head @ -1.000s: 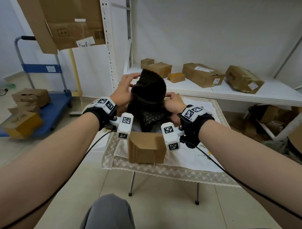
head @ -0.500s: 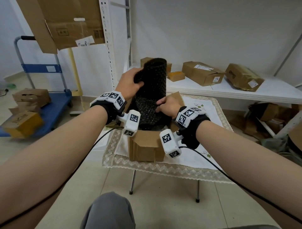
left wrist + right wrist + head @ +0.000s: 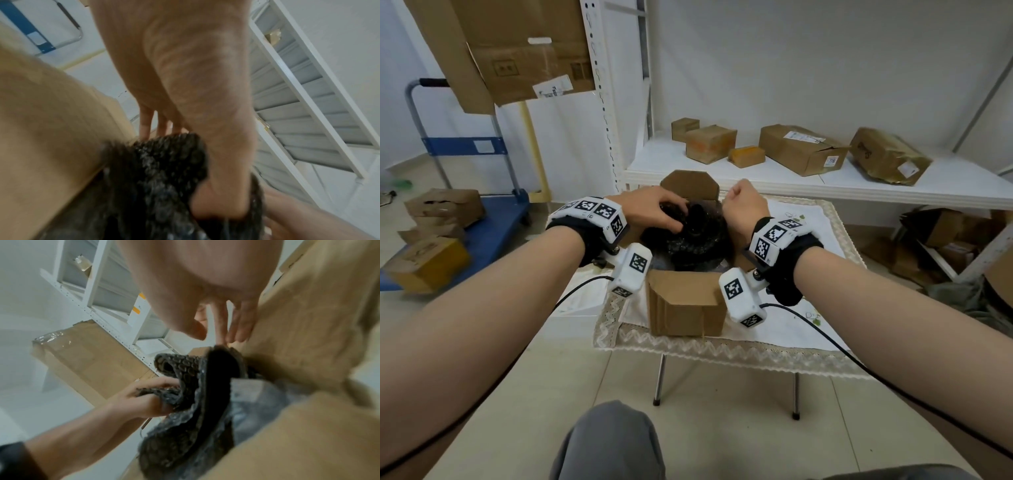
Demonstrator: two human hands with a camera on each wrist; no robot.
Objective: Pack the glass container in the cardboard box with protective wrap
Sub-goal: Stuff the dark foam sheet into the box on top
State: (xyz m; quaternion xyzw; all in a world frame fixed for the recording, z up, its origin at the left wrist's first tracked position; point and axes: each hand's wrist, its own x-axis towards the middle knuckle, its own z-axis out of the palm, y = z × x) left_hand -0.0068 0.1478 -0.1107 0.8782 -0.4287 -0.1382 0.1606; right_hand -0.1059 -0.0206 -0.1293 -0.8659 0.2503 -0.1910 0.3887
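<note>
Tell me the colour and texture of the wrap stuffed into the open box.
Black bubble wrap, its bubbled surface clearest in the right wrist view.

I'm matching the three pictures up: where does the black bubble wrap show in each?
Head: black bubble wrap at centre, bunched in the cardboard box.
Left wrist: lower centre, under the left hand.
Right wrist: centre to lower centre.
Shared landmark: the left hand's grip on the wrap's top fold.

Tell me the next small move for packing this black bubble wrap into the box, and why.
Probably push the bunched end down with the left hand. The black bubble wrap bulges above the rim of the cardboard box, its flaps stand open, and the right hand holds nothing, free to steady the side.
</note>
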